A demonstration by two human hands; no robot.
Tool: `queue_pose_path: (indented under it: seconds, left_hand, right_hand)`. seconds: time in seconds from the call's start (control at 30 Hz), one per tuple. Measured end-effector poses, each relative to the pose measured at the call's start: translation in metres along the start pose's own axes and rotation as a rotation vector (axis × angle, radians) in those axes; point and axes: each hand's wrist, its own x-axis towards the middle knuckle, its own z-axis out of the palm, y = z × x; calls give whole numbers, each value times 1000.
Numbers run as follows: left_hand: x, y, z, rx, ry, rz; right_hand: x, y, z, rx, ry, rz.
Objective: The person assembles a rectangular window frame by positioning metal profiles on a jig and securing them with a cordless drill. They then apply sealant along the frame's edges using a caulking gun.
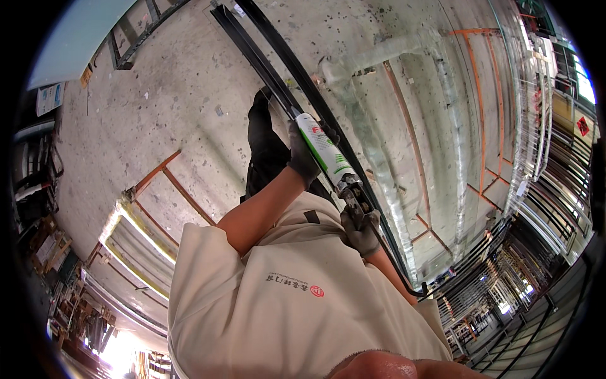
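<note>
A caulking gun (pixel 353 194) loaded with a white and green sealant cartridge (pixel 327 150) slants across the middle of the view in front of my body. My left hand (pixel 302 156), in a dark grey glove, is closed around the front part of the cartridge, its fingertips showing on the far side. Behind it, my gloved right hand (pixel 361 231) grips the gun at its handle end. The cartridge's front end points up and left over a long black profile (pixel 255 57). Whether its nozzle touches the profile I cannot tell. Another black profile (pixel 295 69) runs alongside, just to the right.
Orange-brown strips (pixel 404 114) and plastic-wrapped frames (pixel 372 151) lie to the right. Racks of long profiles (pixel 568 145) stand at the far right. A wrapped frame (pixel 136 230) is at lower left. A pale panel (pixel 79 35) and a carton (pixel 49 99) are at upper left.
</note>
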Motion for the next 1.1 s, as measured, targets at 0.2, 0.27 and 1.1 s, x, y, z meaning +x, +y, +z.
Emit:
queue_pose_path:
  seconds: [0.2, 0.27, 1.1]
  left_hand:
    - [-1, -15, -18, -17, -48, -18]
    - [-2, -21, -22, -35, -44, -28]
    - [-23, -103, -68, 0, -74, 6]
  right_hand:
    - [-14, 22, -2, 17, 37, 18]
    - [-14, 19, -3, -13, 98, -88]
    - [-77, 150, -25, 81, 99, -55]
